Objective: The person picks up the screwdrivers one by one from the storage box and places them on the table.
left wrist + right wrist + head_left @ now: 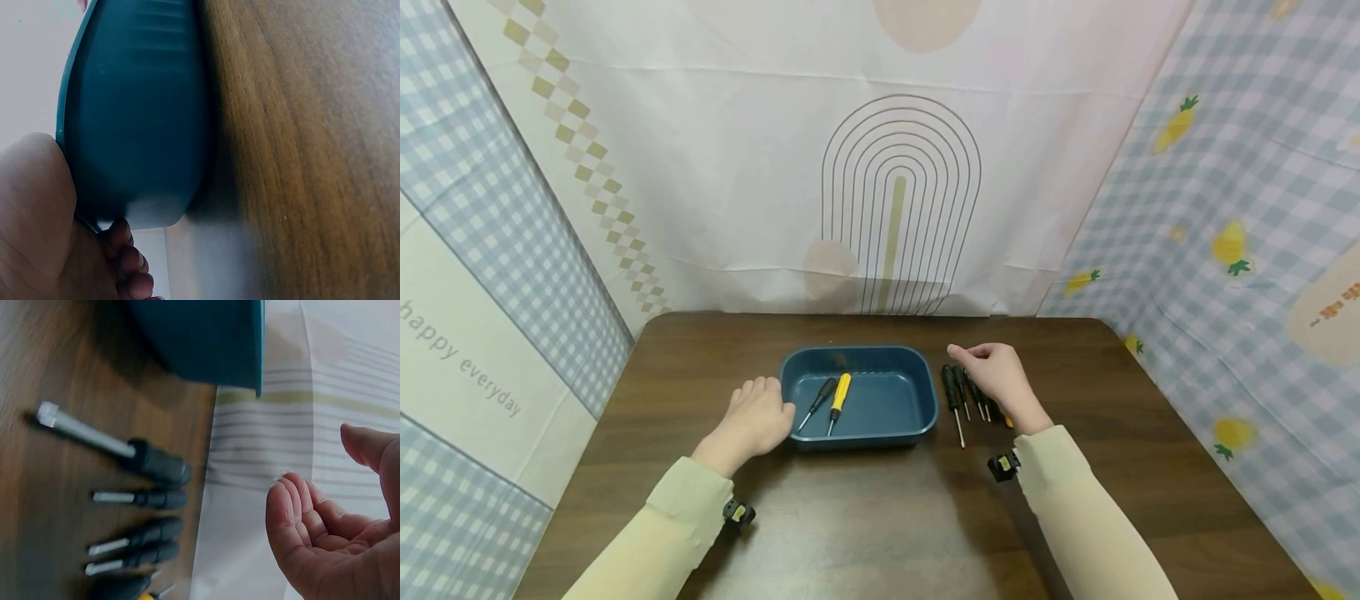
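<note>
A blue rectangular tray point(891, 398) stands on the table, holding a black-handled screwdriver point(821, 397) and a yellow-handled screwdriver point(841, 392). My left hand point(754, 419) grips the tray's left rim; the left wrist view shows its fingers curled at the tray wall point(137, 119). To the right of the tray lies a row of several screwdrivers, among them a long black-handled screwdriver point(952, 393). Above this row hovers my right hand point(997, 377), holding nothing. In the right wrist view its thumb and loosely bent fingers point(290, 515) are apart, away from the screwdriver handles point(159, 465).
The brown wooden table point(865, 508) extends in front of the tray and to both sides. A patterned cloth point(737, 192) hangs behind its back edge. Checked cloths hang on the left and right. Each wrist carries a small black camera point(1002, 466).
</note>
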`<control>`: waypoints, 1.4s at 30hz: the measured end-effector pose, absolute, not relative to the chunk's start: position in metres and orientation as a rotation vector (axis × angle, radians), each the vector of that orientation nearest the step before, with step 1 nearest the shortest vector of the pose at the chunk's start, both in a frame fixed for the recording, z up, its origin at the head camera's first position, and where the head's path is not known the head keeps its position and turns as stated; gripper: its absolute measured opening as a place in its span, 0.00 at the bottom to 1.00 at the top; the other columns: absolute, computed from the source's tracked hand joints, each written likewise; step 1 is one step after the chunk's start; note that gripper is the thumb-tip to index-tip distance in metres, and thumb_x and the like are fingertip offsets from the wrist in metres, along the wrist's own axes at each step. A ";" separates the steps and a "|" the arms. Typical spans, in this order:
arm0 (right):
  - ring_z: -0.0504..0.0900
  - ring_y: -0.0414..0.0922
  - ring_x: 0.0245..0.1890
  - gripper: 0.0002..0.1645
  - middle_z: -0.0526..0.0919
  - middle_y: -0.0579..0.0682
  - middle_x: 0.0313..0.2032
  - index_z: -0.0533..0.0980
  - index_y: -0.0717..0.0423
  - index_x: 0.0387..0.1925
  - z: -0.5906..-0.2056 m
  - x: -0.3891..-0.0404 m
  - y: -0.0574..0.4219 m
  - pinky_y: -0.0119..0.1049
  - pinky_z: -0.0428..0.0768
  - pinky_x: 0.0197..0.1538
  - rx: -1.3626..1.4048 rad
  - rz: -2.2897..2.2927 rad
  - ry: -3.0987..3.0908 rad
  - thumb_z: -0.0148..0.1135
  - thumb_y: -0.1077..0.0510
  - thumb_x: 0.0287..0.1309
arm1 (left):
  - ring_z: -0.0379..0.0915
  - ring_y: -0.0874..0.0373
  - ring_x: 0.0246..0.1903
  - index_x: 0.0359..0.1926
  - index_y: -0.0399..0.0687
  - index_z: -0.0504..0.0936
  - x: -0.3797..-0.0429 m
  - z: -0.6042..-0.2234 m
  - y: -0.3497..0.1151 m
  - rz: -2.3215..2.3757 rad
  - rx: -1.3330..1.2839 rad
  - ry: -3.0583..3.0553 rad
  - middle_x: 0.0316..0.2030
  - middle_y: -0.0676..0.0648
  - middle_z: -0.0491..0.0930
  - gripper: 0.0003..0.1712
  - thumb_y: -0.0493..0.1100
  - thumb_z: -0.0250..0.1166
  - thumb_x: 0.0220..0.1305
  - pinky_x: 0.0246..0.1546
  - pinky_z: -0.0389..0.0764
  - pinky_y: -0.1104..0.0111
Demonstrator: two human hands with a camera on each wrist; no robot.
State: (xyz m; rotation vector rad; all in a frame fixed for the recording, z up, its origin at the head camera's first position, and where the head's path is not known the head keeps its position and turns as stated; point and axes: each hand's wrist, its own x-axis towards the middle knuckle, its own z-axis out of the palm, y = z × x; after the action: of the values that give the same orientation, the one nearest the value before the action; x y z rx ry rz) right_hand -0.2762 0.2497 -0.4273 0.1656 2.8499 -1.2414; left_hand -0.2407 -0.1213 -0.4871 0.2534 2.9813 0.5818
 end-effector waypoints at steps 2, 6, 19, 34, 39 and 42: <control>0.79 0.48 0.39 0.37 0.83 0.54 0.43 0.82 0.55 0.46 -0.426 -0.276 0.243 0.44 0.77 0.42 0.157 -1.262 2.835 0.59 0.28 0.54 | 0.61 0.45 0.41 0.51 0.30 0.69 -0.240 -0.487 -0.121 0.582 0.255 2.978 0.38 0.41 0.67 0.25 0.49 0.52 0.66 0.44 0.64 0.53; 0.80 0.47 0.40 0.34 0.83 0.54 0.42 0.82 0.54 0.45 -0.427 -0.276 0.228 0.46 0.77 0.43 0.137 -1.312 2.811 0.59 0.29 0.54 | 0.61 0.45 0.41 0.51 0.30 0.69 -0.239 -0.486 -0.121 0.578 0.256 2.978 0.38 0.41 0.67 0.25 0.50 0.52 0.66 0.44 0.63 0.53; 0.81 0.45 0.37 0.25 0.83 0.47 0.38 0.82 0.50 0.40 -0.440 -0.282 0.177 0.43 0.79 0.40 0.046 -1.479 2.749 0.63 0.34 0.56 | 0.61 0.45 0.41 0.50 0.30 0.69 -0.240 -0.485 -0.119 0.567 0.249 2.985 0.38 0.41 0.67 0.24 0.49 0.52 0.66 0.45 0.63 0.53; 0.78 0.46 0.34 0.24 0.83 0.50 0.36 0.84 0.54 0.36 -0.455 -0.280 0.134 0.41 0.76 0.37 -0.015 -1.324 2.678 0.64 0.38 0.56 | 0.61 0.45 0.41 0.49 0.31 0.69 -0.240 -0.484 -0.121 0.572 0.254 2.980 0.37 0.41 0.67 0.23 0.49 0.51 0.67 0.44 0.64 0.53; 0.77 0.45 0.27 0.24 0.82 0.52 0.27 0.84 0.60 0.32 -0.460 -0.279 0.122 0.38 0.73 0.31 -0.042 -1.229 2.653 0.64 0.41 0.58 | 0.61 0.45 0.40 0.49 0.30 0.69 -0.240 -0.483 -0.121 0.566 0.252 2.978 0.37 0.41 0.67 0.24 0.49 0.51 0.67 0.44 0.64 0.53; 0.77 0.45 0.24 0.25 0.80 0.51 0.20 0.83 0.63 0.26 -0.462 -0.278 0.116 0.36 0.71 0.28 -0.036 -1.191 2.630 0.64 0.43 0.59 | 0.61 0.45 0.40 0.49 0.31 0.69 -0.241 -0.484 -0.121 0.567 0.253 2.976 0.36 0.41 0.67 0.24 0.49 0.51 0.67 0.43 0.64 0.54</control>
State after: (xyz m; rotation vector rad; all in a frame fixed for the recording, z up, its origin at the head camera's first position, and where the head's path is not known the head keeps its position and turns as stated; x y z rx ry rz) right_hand -0.2782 0.1161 -0.4622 -0.0360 2.6301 -1.1911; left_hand -0.2405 -0.1209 -0.4836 0.2531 2.9761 0.5670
